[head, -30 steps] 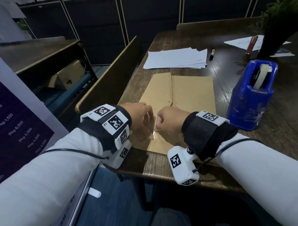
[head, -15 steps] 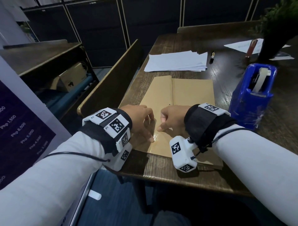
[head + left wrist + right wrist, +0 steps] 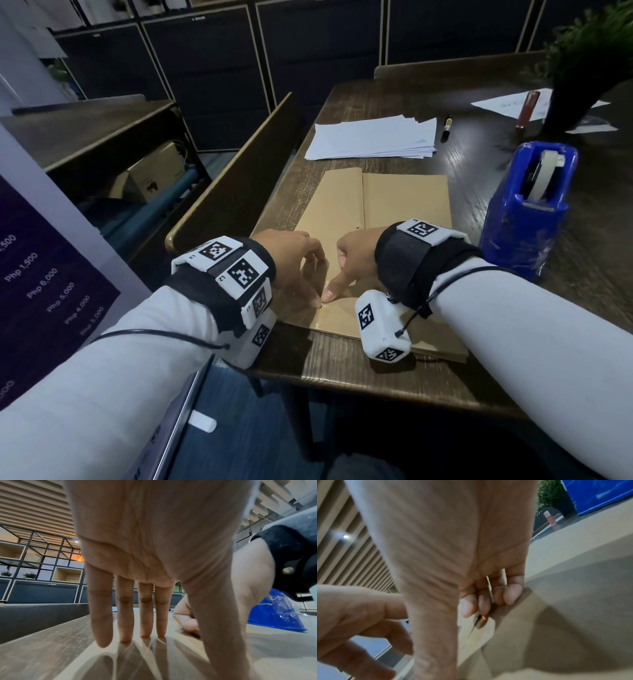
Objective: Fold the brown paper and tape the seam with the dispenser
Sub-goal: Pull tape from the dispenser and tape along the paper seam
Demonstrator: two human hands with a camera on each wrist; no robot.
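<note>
Under both hands [image 3: 329,263], the brown paper's [image 3: 404,202] seam is hidden.

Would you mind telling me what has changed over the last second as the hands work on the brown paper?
The right hand has uncurled its thumb and slid it along the seam toward the near edge of the brown paper, pressing beside the left hand, whose straight fingers stay planted on the paper. Nothing was picked up or released. The blue tape dispenser and the white sheets have not moved.
</note>
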